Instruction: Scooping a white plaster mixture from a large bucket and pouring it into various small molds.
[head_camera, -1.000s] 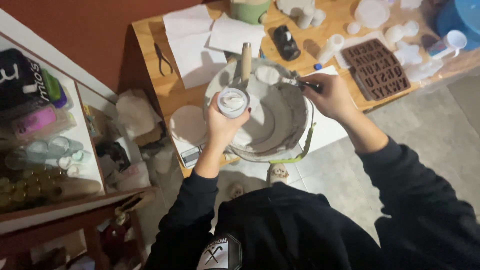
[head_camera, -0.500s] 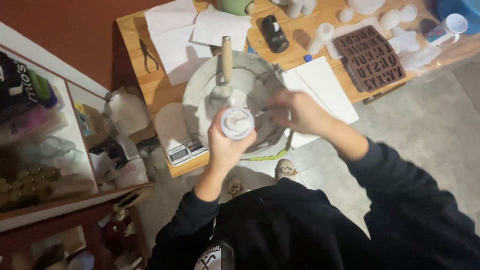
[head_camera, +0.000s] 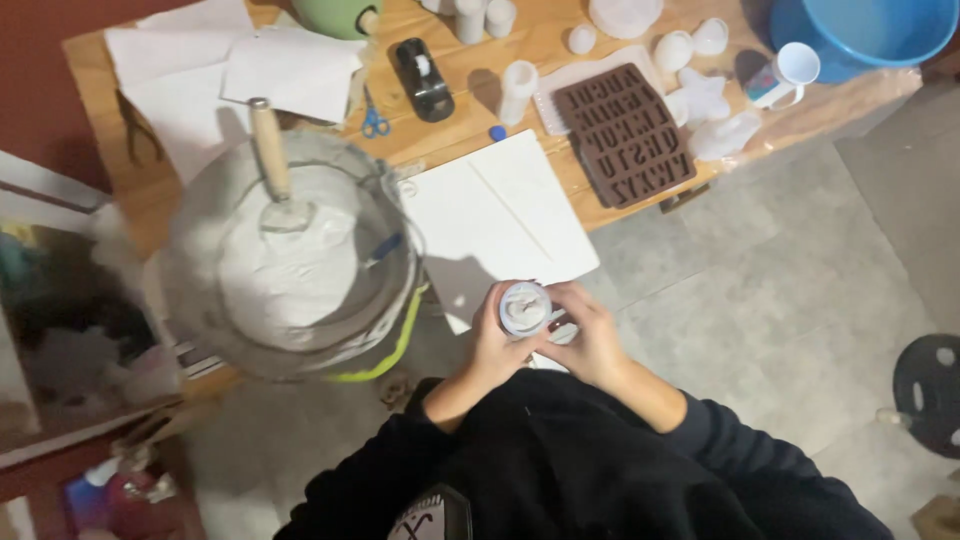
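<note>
Both my hands meet close to my chest around a small round cup (head_camera: 524, 306) filled with pale grey-white paste. My left hand (head_camera: 489, 348) wraps the cup from the left and below. My right hand (head_camera: 590, 335) touches its right side, fingers curled at the rim. To the left stands a large grey bucket (head_camera: 215, 205) holding a mound of white plaster, with a wooden-handled tool (head_camera: 270, 150) stuck upright in it and a small blue-handled tool (head_camera: 385, 248) resting at its right rim.
A wooden table (head_camera: 545, 45) carries white sheets (head_camera: 495, 215), a brown letter mould (head_camera: 625, 135), blue scissors (head_camera: 375, 118), small white cast pieces (head_camera: 690, 50), a white mug (head_camera: 790, 70), a blue tub (head_camera: 860, 30) and a green bowl (head_camera: 335, 12). A shelf of clutter blurs at left.
Both hands have drawn the cup away from above the bucket toward my body. The right hand has let go of the small tool, which now rests in the bucket. The view shifted right.
</note>
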